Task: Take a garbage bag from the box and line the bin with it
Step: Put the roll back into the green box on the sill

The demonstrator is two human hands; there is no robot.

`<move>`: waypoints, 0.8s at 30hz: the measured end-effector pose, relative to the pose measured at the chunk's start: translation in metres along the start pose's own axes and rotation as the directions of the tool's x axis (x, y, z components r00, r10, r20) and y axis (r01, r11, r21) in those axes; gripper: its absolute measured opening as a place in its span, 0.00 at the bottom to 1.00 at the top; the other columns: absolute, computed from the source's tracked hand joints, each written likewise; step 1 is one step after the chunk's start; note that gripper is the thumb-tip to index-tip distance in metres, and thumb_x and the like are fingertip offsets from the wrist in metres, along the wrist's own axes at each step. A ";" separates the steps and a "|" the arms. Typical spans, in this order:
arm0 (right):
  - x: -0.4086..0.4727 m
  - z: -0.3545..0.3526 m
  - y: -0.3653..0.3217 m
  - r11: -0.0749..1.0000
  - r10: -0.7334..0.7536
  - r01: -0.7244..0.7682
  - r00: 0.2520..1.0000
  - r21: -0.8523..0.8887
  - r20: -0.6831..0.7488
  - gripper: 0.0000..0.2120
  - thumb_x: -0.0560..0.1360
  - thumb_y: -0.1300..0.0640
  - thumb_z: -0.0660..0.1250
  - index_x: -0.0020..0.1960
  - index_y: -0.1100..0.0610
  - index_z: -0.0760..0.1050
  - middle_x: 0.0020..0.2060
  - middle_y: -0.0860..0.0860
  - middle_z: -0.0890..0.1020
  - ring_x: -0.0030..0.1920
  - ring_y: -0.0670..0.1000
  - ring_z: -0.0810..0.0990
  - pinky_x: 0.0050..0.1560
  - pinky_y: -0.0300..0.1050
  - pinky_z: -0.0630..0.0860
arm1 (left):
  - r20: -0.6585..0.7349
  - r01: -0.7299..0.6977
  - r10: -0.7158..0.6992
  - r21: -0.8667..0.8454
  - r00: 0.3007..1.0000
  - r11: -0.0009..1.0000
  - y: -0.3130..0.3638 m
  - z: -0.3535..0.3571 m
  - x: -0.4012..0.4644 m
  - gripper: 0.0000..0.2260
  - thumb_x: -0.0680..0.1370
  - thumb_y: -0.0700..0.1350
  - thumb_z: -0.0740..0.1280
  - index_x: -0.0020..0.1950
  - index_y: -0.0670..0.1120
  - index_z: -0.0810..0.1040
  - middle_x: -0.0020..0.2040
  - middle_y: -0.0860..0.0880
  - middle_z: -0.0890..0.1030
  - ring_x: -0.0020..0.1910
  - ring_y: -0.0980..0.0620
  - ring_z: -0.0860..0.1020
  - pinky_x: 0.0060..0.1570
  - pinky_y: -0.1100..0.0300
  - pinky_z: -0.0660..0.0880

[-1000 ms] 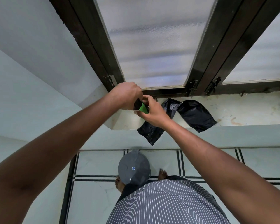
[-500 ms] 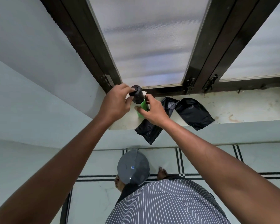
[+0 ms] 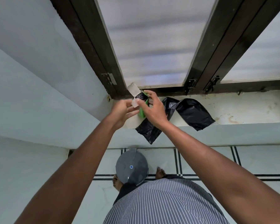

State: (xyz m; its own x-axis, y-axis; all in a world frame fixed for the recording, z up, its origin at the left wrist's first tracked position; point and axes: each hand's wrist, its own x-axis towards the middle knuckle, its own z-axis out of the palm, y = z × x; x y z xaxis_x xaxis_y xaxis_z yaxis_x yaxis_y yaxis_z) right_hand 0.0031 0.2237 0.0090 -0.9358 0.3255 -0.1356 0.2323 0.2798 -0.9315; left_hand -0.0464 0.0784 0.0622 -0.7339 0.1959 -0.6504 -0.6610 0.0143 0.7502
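Observation:
A small green box [image 3: 142, 111] stands on the window sill [image 3: 249, 109] with its white top flaps raised. A black roll of garbage bags [image 3: 141, 96] sits inside its mouth. My right hand [image 3: 153, 109] grips the box from the right. My left hand [image 3: 122, 110] is blurred just left of the box, fingers spread, fingertips at a small white side flap. One loose black garbage bag [image 3: 192, 113] lies crumpled on the sill behind my right hand, one end hanging over the edge. The grey bin [image 3: 131, 167], lid closed, stands on the floor below, between my feet.
A dark-framed frosted window [image 3: 152, 46] rises right behind the box, with latches along its bottom rail. A pale wall closes the left side. The tiled floor [image 3: 200, 160] has black lines.
My left hand pushed the black roll down into the box and let go of it. The box's white flap now stands open above the roll. My right hand stayed on the box.

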 end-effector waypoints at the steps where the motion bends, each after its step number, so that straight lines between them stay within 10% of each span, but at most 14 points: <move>1: -0.001 0.000 -0.003 0.997 0.024 -0.021 0.999 0.080 -0.037 0.28 0.76 0.30 0.66 0.70 0.43 0.80 0.63 0.49 0.84 0.60 0.47 0.84 0.60 0.49 0.81 | 0.006 -0.023 0.024 -0.111 1.000 0.994 0.003 -0.001 0.001 0.13 0.86 0.37 0.62 0.66 0.36 0.82 0.61 0.41 0.86 0.56 0.47 0.87 0.58 0.53 0.86; 7: -0.002 -0.001 0.006 0.994 0.028 -0.016 0.994 0.112 -0.101 0.10 0.81 0.43 0.69 0.58 0.42 0.86 0.47 0.43 0.89 0.45 0.53 0.89 0.49 0.64 0.87 | -0.055 -0.135 0.133 -0.038 0.990 0.990 -0.001 -0.002 0.008 0.15 0.84 0.31 0.67 0.71 0.35 0.76 0.61 0.37 0.85 0.54 0.46 0.88 0.56 0.56 0.86; 11: -0.006 -0.005 0.001 0.996 -0.031 0.035 0.998 0.080 -0.053 0.18 0.80 0.51 0.76 0.68 0.48 0.78 0.58 0.42 0.86 0.54 0.39 0.88 0.59 0.54 0.87 | -0.005 -0.194 0.195 0.088 0.981 0.977 -0.003 -0.002 0.010 0.19 0.79 0.34 0.77 0.69 0.42 0.80 0.60 0.38 0.85 0.58 0.43 0.87 0.53 0.56 0.86; 16: -0.005 -0.013 -0.007 1.000 -0.009 0.010 0.999 -0.017 0.045 0.25 0.76 0.42 0.72 0.69 0.25 0.70 0.67 0.44 0.83 0.51 0.57 0.89 0.61 0.61 0.84 | -0.013 -0.295 0.318 0.333 0.948 0.895 0.004 -0.003 0.013 0.09 0.80 0.31 0.71 0.47 0.44 0.86 0.50 0.44 0.87 0.53 0.45 0.87 0.50 0.56 0.87; 24: 0.005 -0.042 -0.010 0.966 -0.116 0.149 0.980 -0.210 0.161 0.11 0.80 0.45 0.78 0.59 0.49 0.87 0.46 0.42 0.88 0.38 0.36 0.86 0.39 0.32 0.77 | 0.017 -0.401 0.434 0.413 0.901 0.817 -0.015 -0.007 0.007 0.17 0.78 0.30 0.68 0.61 0.44 0.88 0.59 0.50 0.87 0.56 0.58 0.84 0.55 0.59 0.81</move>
State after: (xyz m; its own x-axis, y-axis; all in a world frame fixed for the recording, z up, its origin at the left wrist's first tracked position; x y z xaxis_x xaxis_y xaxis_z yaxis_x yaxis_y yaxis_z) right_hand 0.0071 0.2609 0.0314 -0.9869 0.1407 -0.0791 0.1406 0.5089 -0.8493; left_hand -0.0426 0.0723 0.0459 -0.9453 0.1992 -0.2585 -0.1813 0.3381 0.9235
